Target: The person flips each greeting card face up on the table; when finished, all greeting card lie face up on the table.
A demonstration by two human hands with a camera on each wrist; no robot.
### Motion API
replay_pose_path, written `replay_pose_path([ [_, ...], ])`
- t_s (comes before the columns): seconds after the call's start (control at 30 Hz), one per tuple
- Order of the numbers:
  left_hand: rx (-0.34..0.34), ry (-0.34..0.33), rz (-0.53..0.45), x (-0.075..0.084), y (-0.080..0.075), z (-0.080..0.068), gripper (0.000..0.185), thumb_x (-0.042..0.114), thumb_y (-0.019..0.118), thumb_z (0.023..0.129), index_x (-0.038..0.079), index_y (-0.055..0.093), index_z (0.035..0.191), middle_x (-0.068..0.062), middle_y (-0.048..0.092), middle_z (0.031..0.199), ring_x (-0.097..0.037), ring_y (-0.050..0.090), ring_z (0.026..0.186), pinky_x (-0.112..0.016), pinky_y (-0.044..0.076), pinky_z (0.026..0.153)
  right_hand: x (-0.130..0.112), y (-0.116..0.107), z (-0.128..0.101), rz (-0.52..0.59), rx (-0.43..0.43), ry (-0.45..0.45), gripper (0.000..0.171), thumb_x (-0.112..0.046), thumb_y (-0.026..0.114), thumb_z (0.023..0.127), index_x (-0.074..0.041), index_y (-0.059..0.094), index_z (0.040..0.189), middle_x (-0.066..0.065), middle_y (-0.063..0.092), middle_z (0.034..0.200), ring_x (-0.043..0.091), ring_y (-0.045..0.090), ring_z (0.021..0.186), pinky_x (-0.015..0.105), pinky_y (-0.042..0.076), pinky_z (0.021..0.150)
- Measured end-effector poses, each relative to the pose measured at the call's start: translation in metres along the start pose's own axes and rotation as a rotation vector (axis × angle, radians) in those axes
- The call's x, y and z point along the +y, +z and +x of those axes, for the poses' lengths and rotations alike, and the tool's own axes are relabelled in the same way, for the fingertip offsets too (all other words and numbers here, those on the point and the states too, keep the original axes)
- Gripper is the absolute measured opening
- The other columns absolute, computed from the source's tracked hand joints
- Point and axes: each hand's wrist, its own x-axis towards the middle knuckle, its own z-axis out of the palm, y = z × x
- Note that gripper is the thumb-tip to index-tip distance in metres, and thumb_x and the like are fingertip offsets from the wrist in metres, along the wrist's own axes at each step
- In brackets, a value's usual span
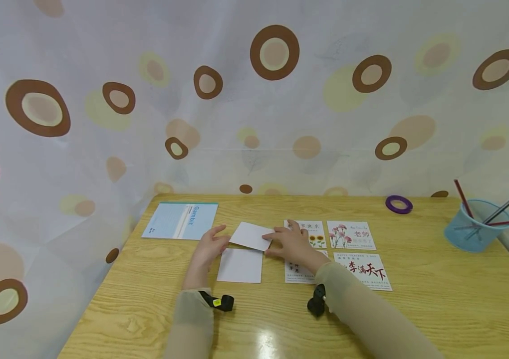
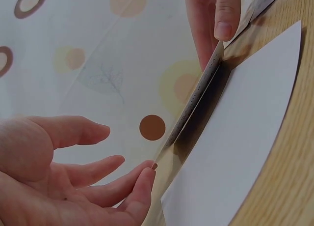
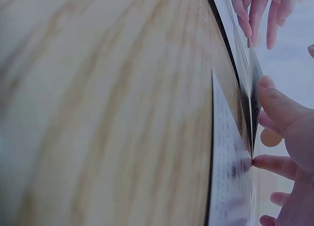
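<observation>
Overhead, a blank white card [image 1: 251, 235] sat tilted, lifted off the wooden table [image 1: 416, 309] above a second white card [image 1: 240, 266]. Right hand [image 1: 294, 243] pinched its right edge; left hand [image 1: 211, 246], fingers relaxed and spread, touched its left edge.

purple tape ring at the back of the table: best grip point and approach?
Judging by its pose, come from straight above. The purple tape ring lies flat on the table with its hole up and space all round. Put one finger in the hole and one outside, and pinch the wall on the near side.
</observation>
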Motion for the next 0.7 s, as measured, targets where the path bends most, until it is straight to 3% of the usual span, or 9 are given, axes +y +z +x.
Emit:
replay_pose_path([
  [0.2,0.017,0.002,-0.014,0.0009,-0.0006,0.0001,0.054,0.014,0.058,0.099,0.004,0.042,0.149,-0.026,0.059,0.130,-0.020,0.058,0.098,-0.037,0.049,0.095,0.0022,0.0001,-0.0002,0.005,0.008,0.008,0.050,-0.055,0.065,0.089,-0.036,0.062,0.134,0.009,0.048,0.152,0.045,0.015,0.149,0.074,0.019,0.109],
  [0.5,0.002,0.012,-0.065,-0.0010,0.0013,0.0002,0.051,0.010,0.055,0.100,0.001,0.041,0.148,-0.027,0.053,0.139,-0.037,0.052,0.130,-0.048,0.042,0.111,0.0050,-0.0005,-0.0007,0.086,0.065,-0.013,0.043,-0.050,0.067,0.090,-0.034,0.067,0.129,0.006,0.059,0.141,0.045,0.017,0.149,0.074,0.017,0.109],
  [0.7,-0.005,0.045,-0.074,0.0002,0.0034,-0.0021,0.052,0.005,0.056,0.098,-0.001,0.041,0.148,-0.027,0.048,0.142,-0.039,0.051,0.129,-0.048,0.042,0.111,0.0058,0.0011,-0.0020,0.113,0.104,-0.021,0.040,-0.048,0.066,0.091,-0.033,0.068,0.127,0.002,0.065,0.134,0.045,0.021,0.147,0.074,0.020,0.108],
])
